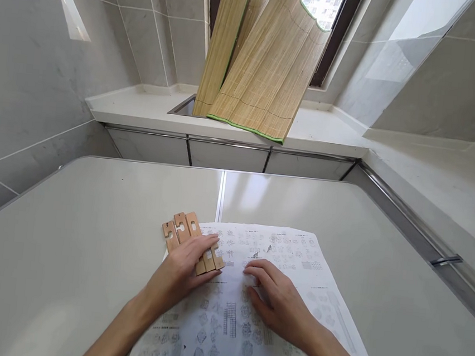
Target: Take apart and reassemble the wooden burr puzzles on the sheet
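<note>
Three flat wooden puzzle pieces (181, 227) with notches and slots lie side by side at a slant near the paper's upper left corner. Across their middle lies my left hand (182, 262), its fingers over the far side and its thumb along the near side, so it grips them together and hides their centre. A large white instruction sheet (315, 328) with small printed diagrams and text spreads beneath both hands. My right hand (278, 299) is at the middle of the sheet, fingers loosely bent, thumb apart, with nothing visible in it.
The sheet lies on a pale table (89, 231) with a seam down its far half. Behind it a white ledge (143, 107) carries a bamboo mat (269, 63) leaning at the window. Tiled walls stand on both sides, and a metal rail (410, 220) runs along the right.
</note>
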### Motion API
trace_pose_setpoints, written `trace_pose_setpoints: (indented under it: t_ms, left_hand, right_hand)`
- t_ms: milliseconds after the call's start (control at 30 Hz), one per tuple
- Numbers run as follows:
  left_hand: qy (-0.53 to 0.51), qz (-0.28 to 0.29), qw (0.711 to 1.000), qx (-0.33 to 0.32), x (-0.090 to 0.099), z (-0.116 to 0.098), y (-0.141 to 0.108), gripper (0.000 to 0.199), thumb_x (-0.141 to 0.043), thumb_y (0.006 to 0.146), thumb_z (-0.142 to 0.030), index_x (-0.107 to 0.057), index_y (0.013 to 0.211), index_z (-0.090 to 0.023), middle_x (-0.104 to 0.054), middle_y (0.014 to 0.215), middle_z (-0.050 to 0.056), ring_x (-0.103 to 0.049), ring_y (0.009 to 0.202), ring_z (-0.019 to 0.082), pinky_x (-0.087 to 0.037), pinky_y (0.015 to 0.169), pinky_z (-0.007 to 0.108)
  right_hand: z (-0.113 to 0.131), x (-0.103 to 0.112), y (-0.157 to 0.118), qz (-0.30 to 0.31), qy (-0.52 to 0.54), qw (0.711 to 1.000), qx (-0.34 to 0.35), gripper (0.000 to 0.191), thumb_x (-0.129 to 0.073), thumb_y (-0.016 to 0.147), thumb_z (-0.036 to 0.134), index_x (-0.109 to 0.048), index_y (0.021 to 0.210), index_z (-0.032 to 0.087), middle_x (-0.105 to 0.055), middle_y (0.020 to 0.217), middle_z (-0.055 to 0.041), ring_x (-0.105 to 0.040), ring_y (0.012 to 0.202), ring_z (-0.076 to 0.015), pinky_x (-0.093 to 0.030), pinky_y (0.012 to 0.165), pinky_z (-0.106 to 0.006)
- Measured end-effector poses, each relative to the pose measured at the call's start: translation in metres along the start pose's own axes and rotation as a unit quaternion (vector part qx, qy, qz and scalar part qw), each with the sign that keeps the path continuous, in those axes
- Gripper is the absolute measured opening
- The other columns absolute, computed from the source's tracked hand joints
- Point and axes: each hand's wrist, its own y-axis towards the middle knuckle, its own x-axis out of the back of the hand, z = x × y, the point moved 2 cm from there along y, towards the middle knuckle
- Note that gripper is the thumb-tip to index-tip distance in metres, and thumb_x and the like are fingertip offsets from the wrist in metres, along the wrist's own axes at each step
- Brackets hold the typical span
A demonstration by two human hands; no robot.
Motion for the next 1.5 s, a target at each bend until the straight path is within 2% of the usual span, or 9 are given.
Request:
trace_pose_setpoints:
  t_ms: [333, 600, 733, 833, 900, 1067, 1300, 1400, 1500]
  left_hand:
    - [0.026, 0.017, 0.998, 0.05, 0.024, 0.013, -0.051, 0.058, -0.069, 0.099, -0.047, -0.048, 0.151, -0.031, -0.068, 0.144, 0.008, -0.066, 0.133, 0.031, -0.059, 0.11, 0.047]
    - [-0.004, 0.03, 0.999, 0.043, 0.036, 0.013, -0.044, 0.068, -0.078, 0.091, -0.044, -0.048, 0.151, -0.033, -0.064, 0.146, 0.009, -0.06, 0.137, 0.034, -0.054, 0.112, 0.051]
    - [-0.032, -0.077, 0.984, 0.156, 0.047, 0.027, -0.024, 0.043, -0.069, 0.096, -0.046, -0.061, 0.135, -0.028, -0.067, 0.139, 0.008, -0.062, 0.131, 0.031, -0.051, 0.112, 0.047]
    - [-0.048, -0.203, 0.927, 0.311, 0.049, 0.054, -0.009, 0.036, -0.055, 0.1, -0.052, -0.068, 0.116, -0.023, -0.072, 0.123, 0.008, -0.068, 0.112, 0.027, -0.053, 0.103, 0.041]
    - [-0.047, -0.227, 0.911, 0.342, 0.046, 0.07, -0.001, 0.041, -0.05, 0.101, -0.054, -0.066, 0.115, -0.019, -0.072, 0.121, 0.01, -0.068, 0.111, 0.026, -0.053, 0.1, 0.04]
    - [-0.05, -0.192, 0.907, 0.371, 0.037, 0.084, 0.0, 0.039, -0.06, 0.094, -0.055, -0.07, 0.107, -0.02, -0.074, 0.098, 0.006, -0.068, 0.087, 0.023, -0.055, 0.083, 0.036]
    - [-0.038, -0.167, 0.916, 0.363, 0.035, 0.081, -0.003, 0.036, -0.062, 0.092, -0.052, -0.069, 0.107, -0.021, -0.073, 0.094, 0.005, -0.067, 0.086, 0.024, -0.055, 0.086, 0.038]
    - [-0.027, -0.162, 0.921, 0.355, 0.035, 0.081, -0.003, 0.035, -0.064, 0.091, -0.053, -0.07, 0.107, -0.022, -0.072, 0.103, 0.006, -0.067, 0.093, 0.026, -0.055, 0.09, 0.04]
    - [-0.019, -0.14, 0.935, 0.327, 0.034, 0.078, -0.001, 0.039, -0.067, 0.09, -0.056, -0.069, 0.114, -0.024, -0.068, 0.125, 0.008, -0.063, 0.116, 0.031, -0.053, 0.102, 0.045]
  right_hand:
    - [-0.001, -0.002, -0.002, 0.009, 0.006, 1.0, -0.008, 0.031, -0.053, 0.101, 0.012, -0.054, 0.129, 0.025, -0.066, 0.125, -0.0124, -0.069, 0.11, -0.0281, -0.065, 0.089, -0.048]
    - [-0.002, -0.002, -0.002, 0.006, 0.016, 1.0, -0.01, 0.031, -0.053, 0.1, 0.01, -0.054, 0.127, 0.025, -0.066, 0.123, -0.0121, -0.069, 0.108, -0.028, -0.065, 0.088, -0.048]
    - [-0.001, -0.002, -0.002, 0.008, 0.016, 1.0, -0.006, 0.03, -0.053, 0.101, 0.01, -0.055, 0.126, 0.025, -0.066, 0.123, -0.0118, -0.07, 0.107, -0.0273, -0.065, 0.086, -0.046]
    - [0.0, -0.001, -0.001, 0.004, 0.013, 1.0, -0.009, 0.028, -0.053, 0.101, 0.011, -0.056, 0.125, 0.025, -0.067, 0.12, -0.0109, -0.071, 0.103, -0.026, -0.066, 0.082, -0.043]
    - [0.001, 0.0, -0.001, 0.0, 0.012, 1.0, -0.01, 0.027, -0.053, 0.102, 0.012, -0.056, 0.124, 0.025, -0.067, 0.12, -0.0107, -0.072, 0.101, -0.0256, -0.066, 0.081, -0.042]
    - [0.001, 0.001, -0.001, 0.001, 0.018, 1.0, -0.013, 0.025, -0.052, 0.103, 0.013, -0.057, 0.124, 0.026, -0.068, 0.12, -0.0112, -0.072, 0.1, -0.0261, -0.067, 0.08, -0.043]
    - [-0.001, -0.001, 0.0, 0.007, 0.018, 1.0, -0.02, 0.025, -0.05, 0.103, 0.013, -0.056, 0.123, 0.027, -0.068, 0.119, -0.0116, -0.073, 0.096, -0.0259, -0.067, 0.076, -0.042]
    - [-0.001, 0.0, 0.0, 0.003, 0.015, 1.0, -0.013, 0.026, -0.05, 0.103, 0.013, -0.056, 0.123, 0.027, -0.068, 0.118, -0.012, -0.073, 0.093, -0.0259, -0.067, 0.074, -0.041]
    - [0.0, 0.0, 0.001, 0.005, 0.013, 1.0, -0.015, 0.026, -0.049, 0.102, 0.012, -0.056, 0.122, 0.027, -0.069, 0.118, -0.0119, -0.074, 0.094, -0.026, -0.067, 0.075, -0.042]
